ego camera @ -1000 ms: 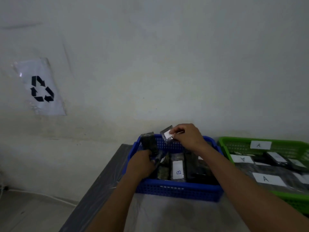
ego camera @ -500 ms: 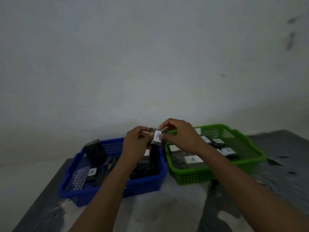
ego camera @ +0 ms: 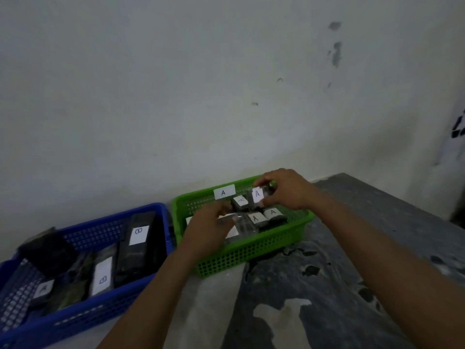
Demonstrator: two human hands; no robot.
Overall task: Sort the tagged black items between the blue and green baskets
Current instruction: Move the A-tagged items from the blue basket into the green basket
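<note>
My right hand (ego camera: pixel 286 190) pinches a small black item with a white "A" tag (ego camera: pixel 257 195) above the back of the green basket (ego camera: pixel 251 250). Several black items tagged "A" lie in that basket, and an "A" label (ego camera: pixel 224 192) is stuck on its back wall. My left hand (ego camera: pixel 208 230) hovers over the basket's left part with its fingers loosely curled and nothing visibly in them. The blue basket (ego camera: pixel 83 316) stands to the left. It holds black items tagged "B" (ego camera: pixel 137 235) and one tagged "A" (ego camera: pixel 43 288).
Both baskets stand on a dark, mottled table (ego camera: pixel 339 273) pushed against a pale wall (ego camera: pixel 201 84). The table's right edge runs diagonally at the far right, and a dark printed sign (ego camera: pixel 459 125) shows at the frame's right edge.
My view has swung right from the blue basket to the green one. My right hand carried the "A"-tagged item from over the blue basket to over the green one. My left hand let go of it.
</note>
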